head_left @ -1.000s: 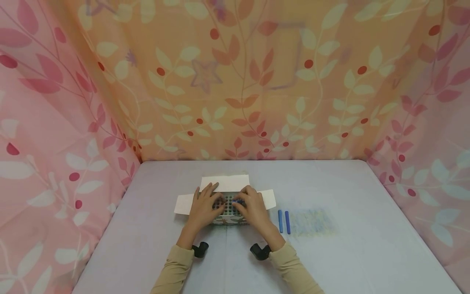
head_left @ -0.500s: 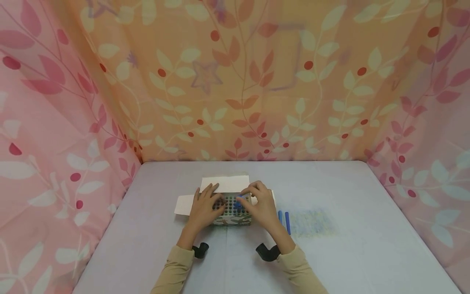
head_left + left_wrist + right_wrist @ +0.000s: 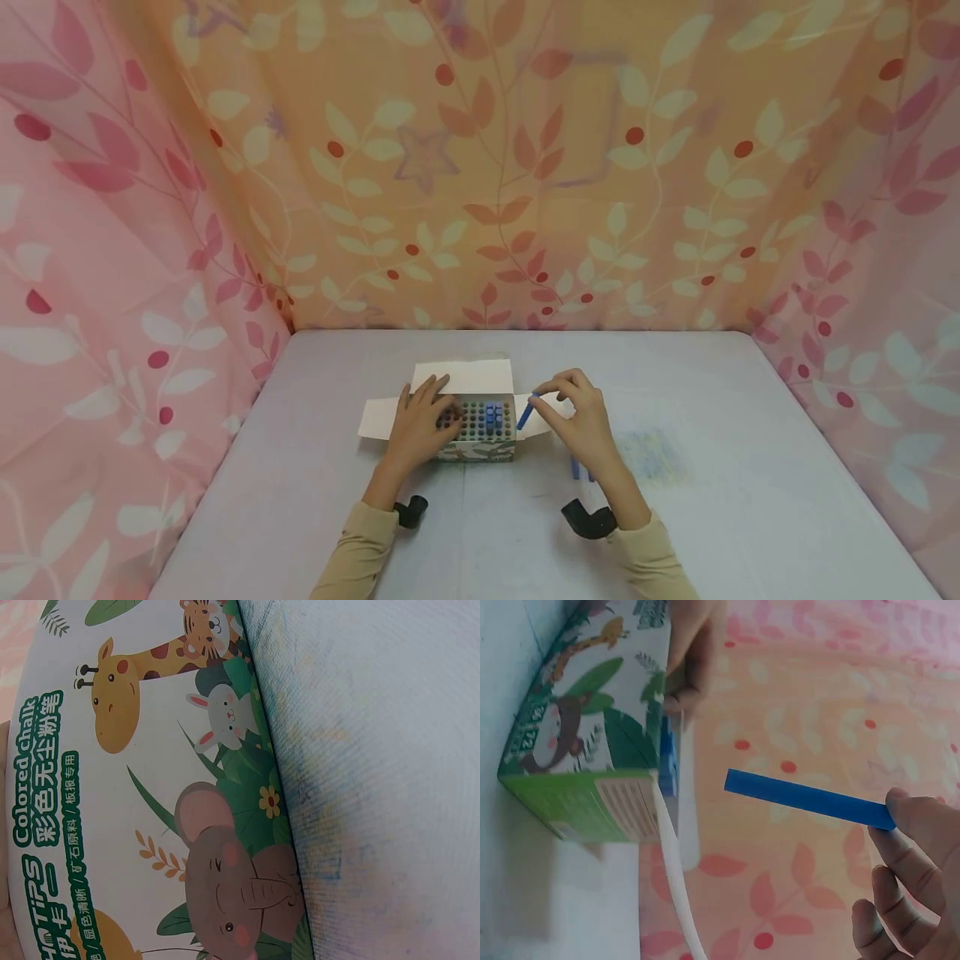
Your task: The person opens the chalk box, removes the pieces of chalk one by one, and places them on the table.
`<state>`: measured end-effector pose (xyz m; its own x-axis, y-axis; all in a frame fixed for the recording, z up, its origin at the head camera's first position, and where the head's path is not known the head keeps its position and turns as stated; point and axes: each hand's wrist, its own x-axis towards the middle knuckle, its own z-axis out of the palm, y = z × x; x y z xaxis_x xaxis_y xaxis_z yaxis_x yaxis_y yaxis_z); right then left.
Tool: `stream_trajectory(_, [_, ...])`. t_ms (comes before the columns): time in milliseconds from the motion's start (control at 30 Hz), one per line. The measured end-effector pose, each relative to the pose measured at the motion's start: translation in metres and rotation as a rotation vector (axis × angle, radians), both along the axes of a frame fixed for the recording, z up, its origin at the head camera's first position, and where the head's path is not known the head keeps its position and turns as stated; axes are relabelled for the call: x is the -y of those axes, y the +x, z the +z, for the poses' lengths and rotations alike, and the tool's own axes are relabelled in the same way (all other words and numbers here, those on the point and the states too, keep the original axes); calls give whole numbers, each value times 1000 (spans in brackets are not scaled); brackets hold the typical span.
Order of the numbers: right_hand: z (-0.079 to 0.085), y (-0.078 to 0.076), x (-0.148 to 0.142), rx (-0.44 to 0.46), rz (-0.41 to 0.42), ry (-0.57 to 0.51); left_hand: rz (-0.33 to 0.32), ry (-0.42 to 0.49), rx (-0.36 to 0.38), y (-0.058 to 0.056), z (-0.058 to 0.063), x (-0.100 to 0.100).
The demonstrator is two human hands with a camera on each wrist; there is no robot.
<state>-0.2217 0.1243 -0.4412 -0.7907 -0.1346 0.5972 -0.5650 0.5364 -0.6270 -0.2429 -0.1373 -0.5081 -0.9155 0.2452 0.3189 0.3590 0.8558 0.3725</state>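
Observation:
A blue chalk stick (image 3: 526, 414) is pinched by one end between the thumb and forefinger of my right hand (image 3: 591, 427), just right of the chalk box. It shows full length in the right wrist view as a plain blue stick (image 3: 802, 799). The box of coloured chalk (image 3: 477, 452) stands with its top up and white flaps spread. Several blue sticks (image 3: 494, 417) fill holes inside it. My left hand (image 3: 412, 427) rests over the box's left part, hiding some holes. Printed animals cover the box's front (image 3: 217, 855) in the left wrist view.
Two blue chalk sticks (image 3: 576, 468) lie on the table to the right, partly behind the right forearm. A smudge of blue and yellow chalk (image 3: 652, 457) marks the white tabletop beside them. Patterned curtains (image 3: 480, 167) enclose the table's back and sides.
My right hand has lifted a blue chalk stick out of the box and moved it right, past the right flap. The left hand has stayed in place.

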Motion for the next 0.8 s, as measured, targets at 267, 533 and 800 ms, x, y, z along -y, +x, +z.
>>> stream_trajectory(267, [11,2,-33,27,-15,70,1,1,7,1,2,-1])
stream_trajectory(533, [14,5,-66,177,-64,170,-6,0,9,1,2,-1])
stream_trajectory(800, [7,1,-86,294,-87,264,-3,1,0,0,3,0])
